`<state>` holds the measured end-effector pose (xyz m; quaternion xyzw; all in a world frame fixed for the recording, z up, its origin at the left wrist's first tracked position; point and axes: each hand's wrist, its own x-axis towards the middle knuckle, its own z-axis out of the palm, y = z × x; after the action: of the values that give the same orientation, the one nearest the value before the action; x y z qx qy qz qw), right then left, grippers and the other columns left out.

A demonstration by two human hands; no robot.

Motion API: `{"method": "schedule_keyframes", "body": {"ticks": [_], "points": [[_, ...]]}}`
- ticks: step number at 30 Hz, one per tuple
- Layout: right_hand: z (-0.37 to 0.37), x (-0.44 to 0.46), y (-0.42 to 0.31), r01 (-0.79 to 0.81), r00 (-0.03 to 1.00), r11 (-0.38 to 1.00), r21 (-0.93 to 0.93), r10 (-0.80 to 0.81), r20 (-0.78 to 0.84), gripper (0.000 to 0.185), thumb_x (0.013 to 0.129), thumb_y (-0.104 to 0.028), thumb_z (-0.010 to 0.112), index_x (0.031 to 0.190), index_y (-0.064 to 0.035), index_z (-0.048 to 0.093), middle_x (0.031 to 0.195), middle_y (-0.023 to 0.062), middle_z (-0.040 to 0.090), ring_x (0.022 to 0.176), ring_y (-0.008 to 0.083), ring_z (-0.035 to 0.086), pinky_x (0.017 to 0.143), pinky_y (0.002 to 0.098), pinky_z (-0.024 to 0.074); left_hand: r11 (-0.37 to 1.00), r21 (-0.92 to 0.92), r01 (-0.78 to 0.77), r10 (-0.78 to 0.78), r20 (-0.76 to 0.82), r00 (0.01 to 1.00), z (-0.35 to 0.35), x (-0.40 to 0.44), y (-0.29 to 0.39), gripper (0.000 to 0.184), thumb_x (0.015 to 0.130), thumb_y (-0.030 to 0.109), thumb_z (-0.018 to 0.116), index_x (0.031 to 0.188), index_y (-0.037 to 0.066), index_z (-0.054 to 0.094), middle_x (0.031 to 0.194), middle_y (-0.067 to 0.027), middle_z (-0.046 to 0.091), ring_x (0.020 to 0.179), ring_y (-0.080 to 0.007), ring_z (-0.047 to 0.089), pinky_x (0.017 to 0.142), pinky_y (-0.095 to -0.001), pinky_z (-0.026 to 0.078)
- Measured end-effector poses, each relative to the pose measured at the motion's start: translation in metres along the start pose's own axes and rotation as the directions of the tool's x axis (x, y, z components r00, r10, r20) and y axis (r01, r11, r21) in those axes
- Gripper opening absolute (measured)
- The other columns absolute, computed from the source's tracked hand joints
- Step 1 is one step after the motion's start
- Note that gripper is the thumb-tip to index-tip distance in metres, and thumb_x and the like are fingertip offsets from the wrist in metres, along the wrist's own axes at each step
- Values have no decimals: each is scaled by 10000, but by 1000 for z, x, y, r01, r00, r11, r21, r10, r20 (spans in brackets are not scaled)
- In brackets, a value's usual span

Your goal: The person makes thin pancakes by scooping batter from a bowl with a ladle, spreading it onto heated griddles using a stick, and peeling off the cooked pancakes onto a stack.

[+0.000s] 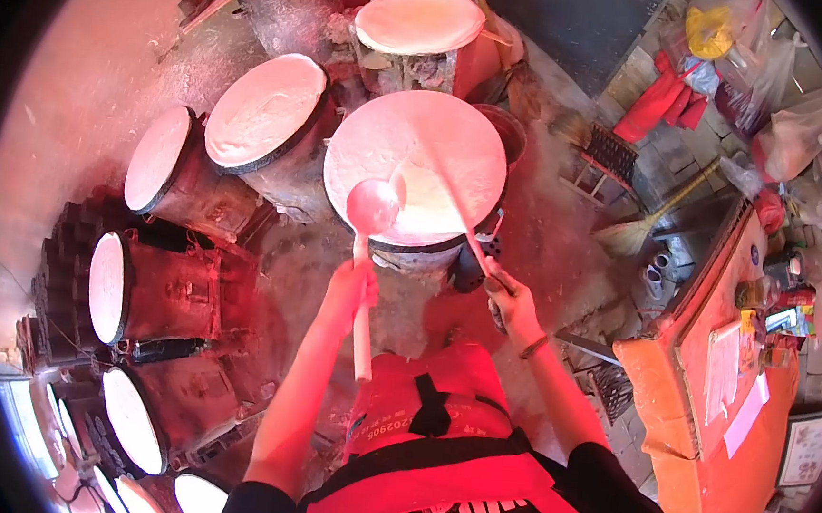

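Over the near left edge of a round griddle (352, 148) is the bowl of a ladle (373, 208). My left hand (352, 289) is closed around the ladle's pale handle, which sticks out below the fist. My right hand (513, 302) grips a long thin stick (462, 208) that slants up and left across the griddle. A pale, thin layer that looks like batter (381, 140) covers the griddle top. A brighter wet-looking patch lies near its middle, beside the ladle. Whether the stick's far tip touches the layer I cannot tell.
More drum-like stoves with pale round tops, such as one stove (267, 111) and another stove (426, 19), curve around the left and back. An orange-covered table (728, 488) stands at right. A broom (627, 235) and bags (805, 141) lie beyond it.
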<state>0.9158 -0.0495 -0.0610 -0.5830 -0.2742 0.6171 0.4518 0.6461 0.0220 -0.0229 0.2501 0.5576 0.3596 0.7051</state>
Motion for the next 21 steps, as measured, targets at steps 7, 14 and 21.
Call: {"method": "schedule_keyframes", "body": {"ticks": [7,14,21], "points": [[63,9,33,-135,990,955,264,139,4,298,892,-336,608,1175,-243,605,527,-88,404,367,38,320,348,220,239,996,84,-30,37,-79,996,43,63,-26,114,888,128,492,921,54,411,700,-32,448,541,-148,481,412,-289,408],[76,16,-3,-194,980,971,139,198,-15,263,904,-259,582,1162,-217,604,499,-60,396,355,60,328,343,234,221,741,-519,425,-247,377,892,4,-3,69,167,946,162,485,1064,45,467,695,-27,457,478,-117,408,398,-247,398],[65,12,62,352,899,903,-245,-399,-180,363,928,-260,576,1254,-100,570,808,-32,581,669,18,452,576,208,396,745,-324,583,-360,540,761,-55,-11,66,142,944,114,470,1021,-3,450,667,-8,405,506,-46,389,355,-156,300]]}}
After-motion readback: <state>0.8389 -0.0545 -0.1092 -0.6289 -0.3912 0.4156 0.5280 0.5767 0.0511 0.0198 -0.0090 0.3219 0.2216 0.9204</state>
